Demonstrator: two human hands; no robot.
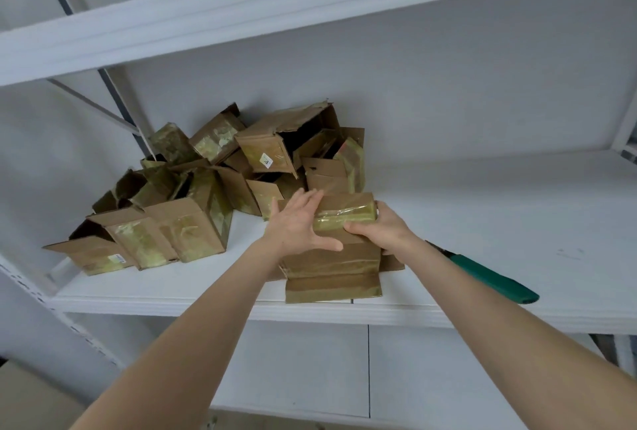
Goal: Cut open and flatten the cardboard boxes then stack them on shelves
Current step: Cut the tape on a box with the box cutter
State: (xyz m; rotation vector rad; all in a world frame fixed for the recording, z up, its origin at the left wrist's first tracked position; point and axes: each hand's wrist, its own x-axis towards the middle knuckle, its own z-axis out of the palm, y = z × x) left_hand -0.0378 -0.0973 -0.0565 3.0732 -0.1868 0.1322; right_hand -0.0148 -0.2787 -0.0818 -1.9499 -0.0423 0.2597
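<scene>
Fingers [308,198] of the left hand [300,228] lie straight and spread, pressing flat on the left part of a taped box [344,211]. The right hand [384,228] grips the box's right end, thumb across the front, the other fingers curled behind it. The box rests on flattened cardboard [331,271] close to the near edge of a white shelf [499,195]. A loose pile of boxes [193,188] is heaped to the far left. A green-handled knife [493,278] lies on the shelf just right of the right forearm, its blade end hidden behind the arm.

Several things could go wrong. The glossy tape looks slick, so the pressing palm may slide and let the box spring back up. A hard push toward the near edge could shove the flattened cardboard off the shelf. The knife is the sharper worry: a sideways sweep of the right arm could knock it to the floor or bring skin against the blade. Bumping the loose pile may send boxes tumbling.
</scene>
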